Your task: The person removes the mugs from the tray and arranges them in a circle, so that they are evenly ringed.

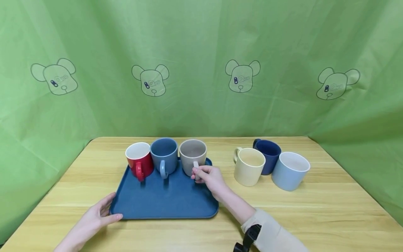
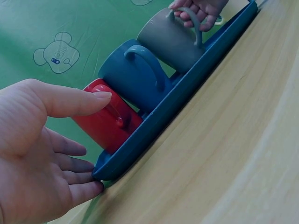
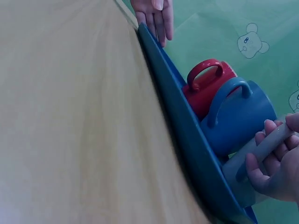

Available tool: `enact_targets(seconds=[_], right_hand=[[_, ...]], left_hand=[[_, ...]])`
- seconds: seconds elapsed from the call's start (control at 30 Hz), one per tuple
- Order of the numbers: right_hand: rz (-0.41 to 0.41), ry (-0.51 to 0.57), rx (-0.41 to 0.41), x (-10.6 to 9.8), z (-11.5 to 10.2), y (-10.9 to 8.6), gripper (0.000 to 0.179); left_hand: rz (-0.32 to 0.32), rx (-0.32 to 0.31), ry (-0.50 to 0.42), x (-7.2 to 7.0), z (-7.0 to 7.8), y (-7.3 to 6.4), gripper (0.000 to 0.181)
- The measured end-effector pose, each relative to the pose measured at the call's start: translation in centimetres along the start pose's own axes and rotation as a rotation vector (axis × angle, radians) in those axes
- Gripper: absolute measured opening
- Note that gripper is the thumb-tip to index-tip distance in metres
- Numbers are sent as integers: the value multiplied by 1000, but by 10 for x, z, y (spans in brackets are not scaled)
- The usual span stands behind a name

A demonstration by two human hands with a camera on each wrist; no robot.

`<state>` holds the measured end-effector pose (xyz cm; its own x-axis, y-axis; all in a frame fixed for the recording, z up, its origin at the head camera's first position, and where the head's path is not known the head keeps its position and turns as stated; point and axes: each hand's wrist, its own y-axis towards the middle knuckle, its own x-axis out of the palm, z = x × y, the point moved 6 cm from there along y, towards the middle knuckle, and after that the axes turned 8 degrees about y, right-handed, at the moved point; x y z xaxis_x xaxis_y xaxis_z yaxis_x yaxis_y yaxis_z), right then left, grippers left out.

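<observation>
A dark blue tray [image 1: 167, 204] lies on the table, with three mugs in a row along its far side. The red mug [image 1: 145, 163] with a white inside is leftmost, the blue mug [image 1: 170, 162] is in the middle, and the grey mug [image 1: 186, 161] is on the right. My right hand [image 1: 211, 179] pinches the grey mug's handle, with fingers curled round it in the right wrist view. At the tray's near left corner, my left hand [image 1: 92, 219] touches the edge with its fingers extended and its thumb apart from them.
Right of the tray, a cream mug [image 1: 247, 173], a navy mug [image 1: 268, 154] and a light blue mug [image 1: 288, 176] stand close together on the wooden table [image 1: 330, 210]. A green curtain [image 1: 201, 115] with printed bear heads hangs behind and at both sides.
</observation>
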<state>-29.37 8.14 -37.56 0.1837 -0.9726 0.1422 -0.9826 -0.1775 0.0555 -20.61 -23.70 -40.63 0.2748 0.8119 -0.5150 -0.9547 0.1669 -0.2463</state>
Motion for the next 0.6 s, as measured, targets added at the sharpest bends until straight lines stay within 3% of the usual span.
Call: enact_targets(seconds=[0.17, 0.37, 0.6], right_hand=[[-8, 55, 4, -8, -5, -10, 29], [-86, 79, 27, -13, -13, -27, 28], [-208, 142, -48, -20, -36, -54, 18]], left_hand=[[-1, -11, 9, 0, -1, 0, 86], [1, -27, 31, -1, -3, 1, 86], [-2, -14, 35, -1, -1, 2, 85]])
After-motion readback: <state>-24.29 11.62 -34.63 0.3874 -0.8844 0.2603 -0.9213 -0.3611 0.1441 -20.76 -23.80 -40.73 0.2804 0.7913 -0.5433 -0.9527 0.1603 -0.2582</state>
